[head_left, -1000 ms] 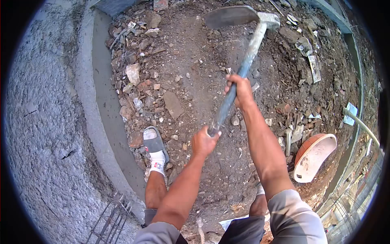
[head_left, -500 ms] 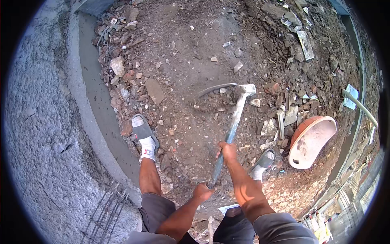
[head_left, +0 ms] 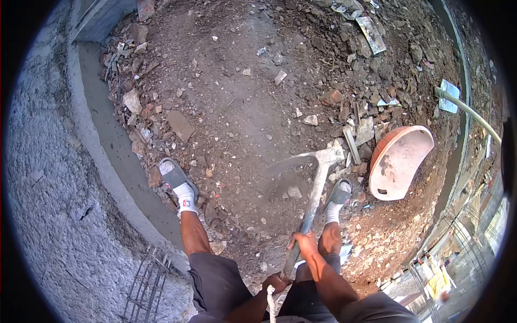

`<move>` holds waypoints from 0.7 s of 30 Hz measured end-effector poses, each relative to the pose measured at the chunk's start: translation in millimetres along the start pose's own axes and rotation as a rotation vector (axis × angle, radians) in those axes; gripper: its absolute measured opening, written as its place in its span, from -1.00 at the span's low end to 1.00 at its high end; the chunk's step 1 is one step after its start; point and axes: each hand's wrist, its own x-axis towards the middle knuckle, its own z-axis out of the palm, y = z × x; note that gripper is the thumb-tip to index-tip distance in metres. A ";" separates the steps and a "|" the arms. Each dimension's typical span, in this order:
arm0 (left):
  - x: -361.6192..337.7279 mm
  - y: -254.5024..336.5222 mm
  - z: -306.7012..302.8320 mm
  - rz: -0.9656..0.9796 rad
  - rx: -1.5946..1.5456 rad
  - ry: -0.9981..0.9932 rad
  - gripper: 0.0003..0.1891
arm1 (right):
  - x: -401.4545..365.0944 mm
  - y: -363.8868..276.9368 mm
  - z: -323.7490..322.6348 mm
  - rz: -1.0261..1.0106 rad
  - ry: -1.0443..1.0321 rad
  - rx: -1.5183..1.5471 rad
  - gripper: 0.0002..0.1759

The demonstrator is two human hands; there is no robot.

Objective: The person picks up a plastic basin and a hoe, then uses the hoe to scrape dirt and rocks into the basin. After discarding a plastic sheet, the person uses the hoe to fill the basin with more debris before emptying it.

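A hoe with a long grey-blue handle and a flat metal blade lies across the dirt in front of me, its blade down near the ground between my feet. My right hand grips the handle about midway. My left hand grips the handle's near end, close to my body and partly hidden by my shorts. My sandalled feet in white socks stand either side: the left foot near the concrete curb, the right foot just beside the hoe head.
Packed dirt strewn with stones, brick bits and broken tile. An orange basin lies tipped at the right. A rough concrete wall and curb run along the left, with rebar sticking out. A pale pipe at far right.
The hoe swung down from raised high to the ground, and its blade has been pulled back toward my feet. Both hands have drawn in closer to my body.
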 end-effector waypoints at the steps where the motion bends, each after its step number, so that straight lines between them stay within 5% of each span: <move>1: 18.5 43.0 -33.3 0.018 -0.064 -0.065 -0.46 | 17.6 -42.8 11.1 0.028 0.025 0.063 -0.84; 4: 90.1 151.4 -111.0 0.280 -0.019 0.334 -0.45 | 81.8 -189.6 43.8 -0.306 -0.048 -0.085 -0.82; 7: 120.2 264.2 -178.6 0.465 -0.214 0.423 -0.50 | 140.9 -307.3 68.4 -0.509 0.043 -0.132 -0.77; 9: 124.1 291.5 -158.8 0.483 -0.244 0.387 -0.50 | 153.9 -342.3 57.4 -0.482 0.135 -0.241 -0.78; 12: 125.7 292.5 -120.4 0.405 -0.206 0.166 -0.52 | 170.3 -304.6 -7.1 -0.312 0.174 -0.200 -0.82; 13: 122.6 265.1 -96.2 0.382 -0.208 0.024 -0.52 | 157.8 -270.0 -27.4 -0.260 0.214 -0.189 -0.83; 15: 117.6 205.1 -54.2 0.270 -0.074 0.099 -0.57 | 132.8 -204.1 -46.1 -0.155 0.279 -0.109 -0.85; 17: 106.6 149.2 -31.4 0.359 -0.363 -0.043 -0.63 | 124.5 -147.7 -46.7 -0.122 0.332 -0.105 -0.74; 19: 42.3 151.6 -58.5 0.025 -0.339 -0.170 -0.68 | 106.1 -105.1 -31.9 -0.077 0.319 -0.140 -0.70; 21: 21.4 115.5 -69.8 -0.028 -0.300 -0.215 -0.66 | 97.5 -60.3 -14.2 0.040 0.323 -0.069 -0.67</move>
